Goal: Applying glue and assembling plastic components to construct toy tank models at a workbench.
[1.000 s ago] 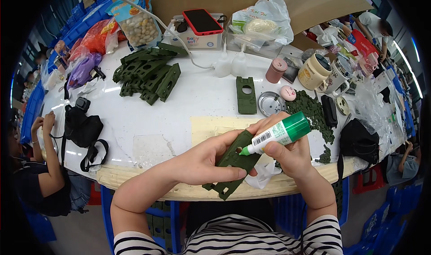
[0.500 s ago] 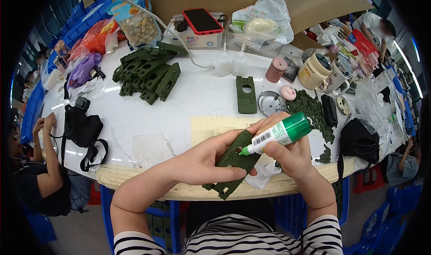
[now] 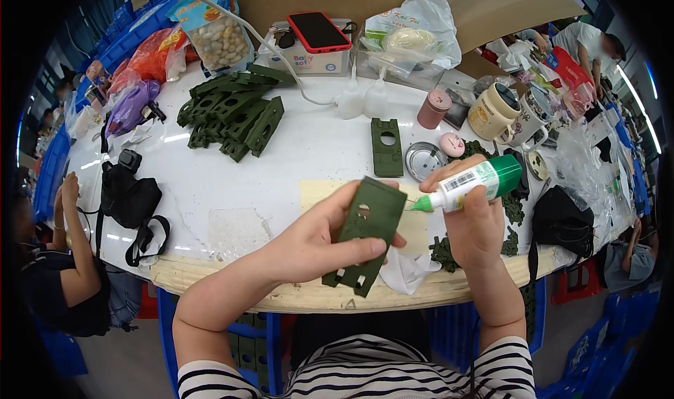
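Observation:
My left hand (image 3: 305,244) grips a flat dark green plastic part (image 3: 377,216) with a round hole and small square notches, tilted above the table's near edge. Its thumb lies across the face of the part; the other fingers are mostly hidden behind. In my right hand (image 3: 479,234) is a white glue bottle (image 3: 460,182) with a green base and a pointed green nozzle. The nozzle points left, just right of the part and apart from it. Another green part with a round hole (image 3: 387,160) lies flat beyond my hands.
A stack of similar green parts (image 3: 232,114) lies at the far left. Small green pieces (image 3: 512,209) are heaped on the right, near a round metal tin (image 3: 425,161) and mugs (image 3: 493,114). White tissue (image 3: 407,271) lies by the front edge; black bags (image 3: 130,199) sit at the left.
The glue bottle has moved right, and its nozzle has come away from the hole in the green part. My left hand has turned the part more upright and raised it slightly.

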Demonstrator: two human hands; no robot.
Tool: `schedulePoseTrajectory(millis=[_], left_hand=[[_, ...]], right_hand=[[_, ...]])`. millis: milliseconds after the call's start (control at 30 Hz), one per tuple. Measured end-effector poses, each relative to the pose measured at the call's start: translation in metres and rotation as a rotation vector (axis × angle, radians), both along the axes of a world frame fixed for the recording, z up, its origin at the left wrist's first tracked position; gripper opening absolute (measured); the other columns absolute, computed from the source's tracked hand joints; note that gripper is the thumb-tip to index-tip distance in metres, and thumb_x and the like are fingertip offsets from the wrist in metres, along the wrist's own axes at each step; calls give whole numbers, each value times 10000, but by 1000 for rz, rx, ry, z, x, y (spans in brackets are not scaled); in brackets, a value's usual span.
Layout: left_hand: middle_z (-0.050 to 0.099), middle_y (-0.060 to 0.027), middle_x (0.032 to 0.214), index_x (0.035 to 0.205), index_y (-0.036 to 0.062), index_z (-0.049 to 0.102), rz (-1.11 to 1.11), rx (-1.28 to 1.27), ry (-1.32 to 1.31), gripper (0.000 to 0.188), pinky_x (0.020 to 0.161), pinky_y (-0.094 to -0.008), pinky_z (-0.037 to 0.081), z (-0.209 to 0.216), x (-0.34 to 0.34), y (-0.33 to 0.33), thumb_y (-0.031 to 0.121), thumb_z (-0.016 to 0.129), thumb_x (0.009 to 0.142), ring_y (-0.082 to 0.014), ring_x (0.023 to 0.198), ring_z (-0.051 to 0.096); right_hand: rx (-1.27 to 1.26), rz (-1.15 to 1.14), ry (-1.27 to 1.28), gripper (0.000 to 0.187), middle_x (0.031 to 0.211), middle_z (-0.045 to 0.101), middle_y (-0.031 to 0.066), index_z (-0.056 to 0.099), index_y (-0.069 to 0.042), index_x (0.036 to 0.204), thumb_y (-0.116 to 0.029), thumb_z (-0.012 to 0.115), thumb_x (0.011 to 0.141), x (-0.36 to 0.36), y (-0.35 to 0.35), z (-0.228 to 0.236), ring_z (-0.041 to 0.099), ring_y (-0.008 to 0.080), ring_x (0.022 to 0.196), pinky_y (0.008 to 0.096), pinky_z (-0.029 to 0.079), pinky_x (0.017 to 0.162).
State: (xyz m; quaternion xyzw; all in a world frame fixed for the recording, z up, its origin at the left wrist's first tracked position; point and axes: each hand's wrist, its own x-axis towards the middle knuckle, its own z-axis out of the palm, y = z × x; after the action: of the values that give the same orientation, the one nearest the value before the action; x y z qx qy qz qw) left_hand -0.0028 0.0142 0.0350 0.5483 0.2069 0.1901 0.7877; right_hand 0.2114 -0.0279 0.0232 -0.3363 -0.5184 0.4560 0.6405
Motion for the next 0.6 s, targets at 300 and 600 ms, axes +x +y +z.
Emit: schedulePoseTrajectory(millis=[300, 600], left_hand=[[485, -196, 1290, 1304, 55, 302, 501, -2, -155, 407, 862, -383, 536, -12, 7, 0, 159, 479, 952, -286, 1052, 599], [421, -230, 1340, 1389, 74, 220, 271, -149, -332, 590, 1039, -473, 368, -8, 4, 2, 58, 511, 876, -336, 1249, 440]], right_hand=[[83, 208, -10, 419, 956, 598, 108, 513, 2, 1026, -313, 698, 823, -9, -11, -8, 611, 192, 930, 315, 498, 808], [86, 185, 35, 331, 987, 625, 131, 536, 6, 1026, -210, 695, 832, -14, -6, -10, 632, 206, 922, 320, 505, 839]])
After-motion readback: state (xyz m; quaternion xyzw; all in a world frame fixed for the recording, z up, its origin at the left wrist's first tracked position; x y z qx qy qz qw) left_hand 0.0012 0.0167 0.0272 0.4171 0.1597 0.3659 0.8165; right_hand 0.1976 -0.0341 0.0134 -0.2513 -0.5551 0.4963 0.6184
